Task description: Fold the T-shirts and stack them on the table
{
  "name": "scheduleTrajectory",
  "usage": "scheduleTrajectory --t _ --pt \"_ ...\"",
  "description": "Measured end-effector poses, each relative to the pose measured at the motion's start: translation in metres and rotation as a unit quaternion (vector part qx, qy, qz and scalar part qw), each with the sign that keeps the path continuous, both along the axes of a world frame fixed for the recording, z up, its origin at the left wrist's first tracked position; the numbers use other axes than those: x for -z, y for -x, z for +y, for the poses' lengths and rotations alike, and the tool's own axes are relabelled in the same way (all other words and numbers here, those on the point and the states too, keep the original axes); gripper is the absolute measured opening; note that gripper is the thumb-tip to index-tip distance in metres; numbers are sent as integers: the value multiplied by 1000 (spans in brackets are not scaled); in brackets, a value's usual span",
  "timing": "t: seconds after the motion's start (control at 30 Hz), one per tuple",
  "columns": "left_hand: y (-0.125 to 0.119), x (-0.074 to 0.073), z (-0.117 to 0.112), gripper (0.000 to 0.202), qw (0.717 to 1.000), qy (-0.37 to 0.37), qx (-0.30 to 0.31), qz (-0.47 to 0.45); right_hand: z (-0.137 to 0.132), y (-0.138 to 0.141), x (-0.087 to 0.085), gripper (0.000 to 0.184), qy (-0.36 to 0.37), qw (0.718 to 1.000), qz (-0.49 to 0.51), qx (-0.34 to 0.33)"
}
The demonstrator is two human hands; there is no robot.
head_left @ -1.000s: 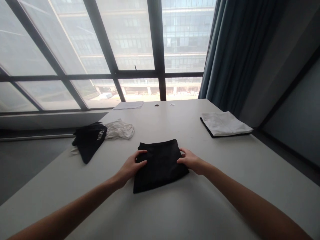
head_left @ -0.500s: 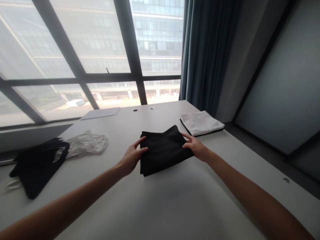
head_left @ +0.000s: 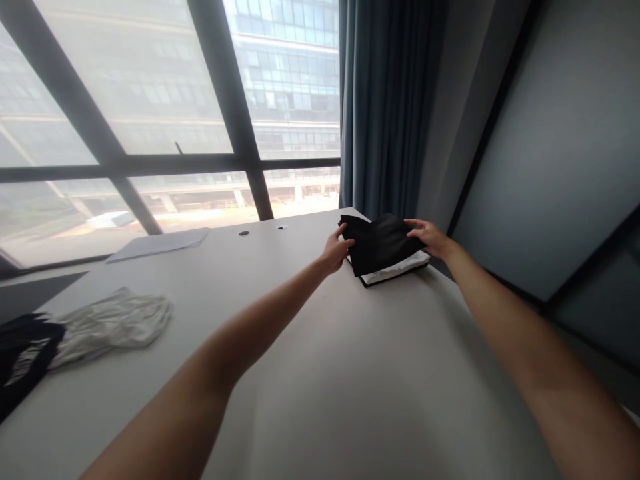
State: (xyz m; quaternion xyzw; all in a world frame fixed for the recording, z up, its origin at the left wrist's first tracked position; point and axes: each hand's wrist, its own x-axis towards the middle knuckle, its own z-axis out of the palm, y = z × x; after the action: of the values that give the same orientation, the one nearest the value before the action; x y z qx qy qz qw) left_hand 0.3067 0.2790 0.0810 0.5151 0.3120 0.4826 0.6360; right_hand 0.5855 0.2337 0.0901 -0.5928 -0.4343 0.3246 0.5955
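Note:
A folded black garment (head_left: 383,243) spans between my two hands, over a stack at the table's far right. My left hand (head_left: 337,252) pinches its left edge, thumb on top. Its right edge is gripped by my right hand (head_left: 429,238). Under it shows a folded white garment (head_left: 397,268) with a black layer along its lower rim. Most of that stack is hidden by the black garment. I cannot tell whether the black garment touches the white one.
On the white table's (head_left: 300,373) left side lie a crumpled white garment (head_left: 120,323) and a dark garment with pale print (head_left: 20,353). White sheets (head_left: 157,245) rest near the window. A blue curtain (head_left: 390,113) hangs behind the table's far right corner.
Both hands have carried the folded black garment right and farther away, from mid-table to over the white folded garment. The view has turned to the right.

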Motion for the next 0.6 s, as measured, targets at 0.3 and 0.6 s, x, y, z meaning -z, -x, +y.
scheduleTrajectory --t 0.3,0.6 --pt "-54 62 37 102 994 78 -69 35 28 -39 89 30 20 972 -79 220" --pt "-52 69 54 98 996 27 -52 70 35 -41 87 30 -15 953 -153 261"
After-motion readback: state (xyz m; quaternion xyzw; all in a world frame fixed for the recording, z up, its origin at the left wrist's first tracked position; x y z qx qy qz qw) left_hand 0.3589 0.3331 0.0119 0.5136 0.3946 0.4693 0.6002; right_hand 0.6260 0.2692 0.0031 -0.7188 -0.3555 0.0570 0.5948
